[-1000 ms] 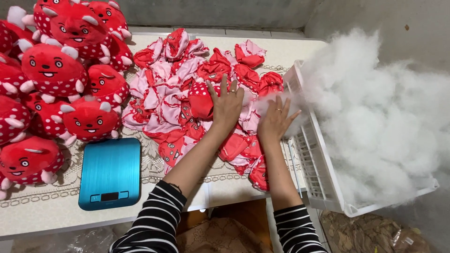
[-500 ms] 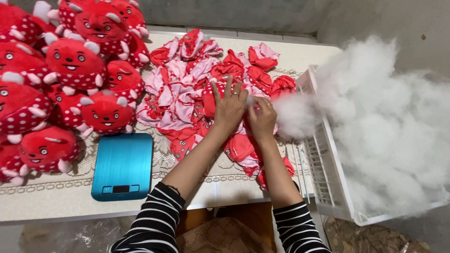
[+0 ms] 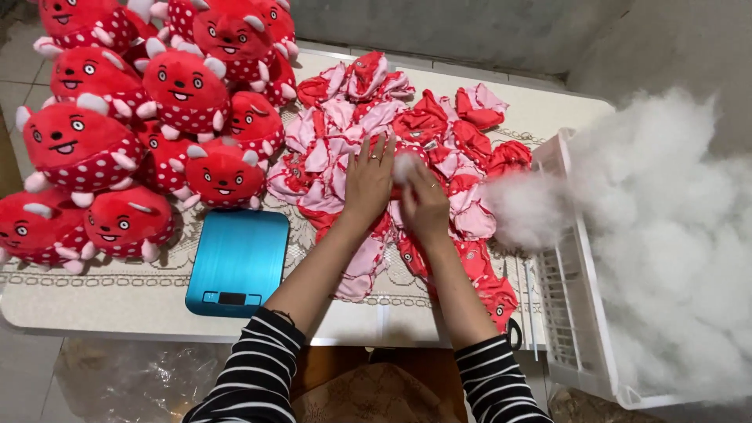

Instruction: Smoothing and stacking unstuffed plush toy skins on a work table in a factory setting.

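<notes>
My left hand and my right hand meet over a pile of flat, unstuffed red and pink toy skins on the table. Between them sits a small wad of white stuffing, which the right hand's fingers press against the left palm. The left hand's fingers are spread, with a ring on one. It is unclear whether a skin is also gripped underneath.
Several stuffed red spotted plush toys crowd the table's left. A blue digital scale lies near the front edge. A white plastic basket heaped with white stuffing stands at the right. The table has a patterned cover.
My right hand pulled a wad of stuffing from the basket's heap leftward to my left hand. Both hands drew together over the skins. The view shifted slightly.
</notes>
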